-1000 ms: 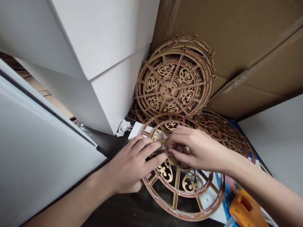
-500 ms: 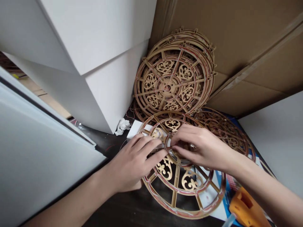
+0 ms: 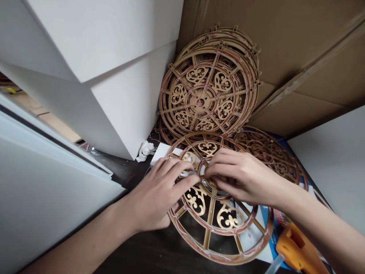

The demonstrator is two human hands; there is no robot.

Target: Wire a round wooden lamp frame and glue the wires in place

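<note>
A round gold-coloured fretwork wheel (image 3: 219, 228) with scroll cut-outs and thin red wire along its ribs lies flat on the dark table. My left hand (image 3: 159, 198) rests on its left side, fingers stretched flat and pressing down beside the hub. My right hand (image 3: 242, 179) comes in from the right, with its fingertips pinched together over the hub. What they pinch is too small to make out.
A stack of similar wheels (image 3: 208, 95) leans against brown cardboard (image 3: 285, 49) at the back. Another wheel (image 3: 270, 156) lies at the right. White foam boards (image 3: 108, 61) stand at the left, an orange glue gun (image 3: 299, 251) lies at the lower right, and crumpled tissue (image 3: 144, 150) sits nearby.
Both hands stay at the hub, with small finger movements. The view has shifted a little, so everything sits slightly higher in the picture.
</note>
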